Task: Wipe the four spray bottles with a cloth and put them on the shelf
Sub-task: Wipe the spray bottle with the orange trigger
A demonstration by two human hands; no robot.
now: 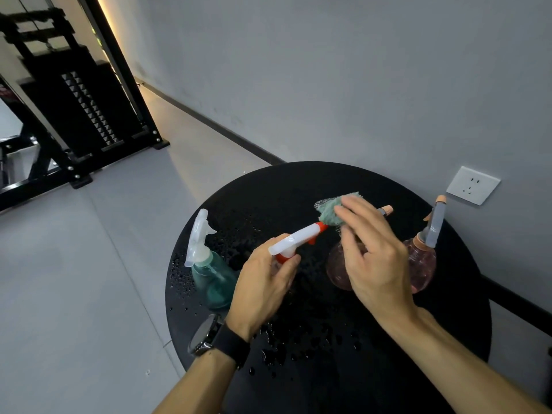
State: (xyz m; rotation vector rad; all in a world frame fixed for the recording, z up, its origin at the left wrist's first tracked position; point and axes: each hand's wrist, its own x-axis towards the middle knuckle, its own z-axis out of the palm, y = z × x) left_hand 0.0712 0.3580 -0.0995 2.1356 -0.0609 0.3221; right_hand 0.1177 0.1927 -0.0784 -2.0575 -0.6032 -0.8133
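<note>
Starting at the left of the frame, the teal spray bottle (pixel 213 273) with the frosted white trigger head is standing upright near the left rim of the round black table (pixel 298 180), and beads of water are lying on the tabletop around it, so you are probably not done with it yet.

Moving to the centre, your left hand (pixel 263 285), the one wearing the black wristwatch (pixel 209 336), is curling its fingers and thumb round the neck of the white-and-red spray bottle (pixel 298 237), tilting it so the nozzle is pointing up and to the right. The body of this bottle is hiding behind your hand.

Just right of that, your right hand (pixel 373 252) is pinching the pale green cloth (pixel 334 210) against the red nozzle tip, fingers bent over the fabric. You are working on the spray head, so this bottle looks partly wiped at most.

Behind your right hand, a pink round spray bottle (pixel 337 270) is standing on the table, mostly covered by your fingers. Further right, a second pink round spray bottle (pixel 424 264) with a grey-and-peach pump head is standing near the right rim, below the white wall socket (pixel 473 185).

All four bottles are on or over the table, and no shelf is clearly showing. So you are early in the job: three more bottles to wipe, and all four to shelve.

No brand, label or readable writing is showing on any bottle, the cloth or the watch.
</note>
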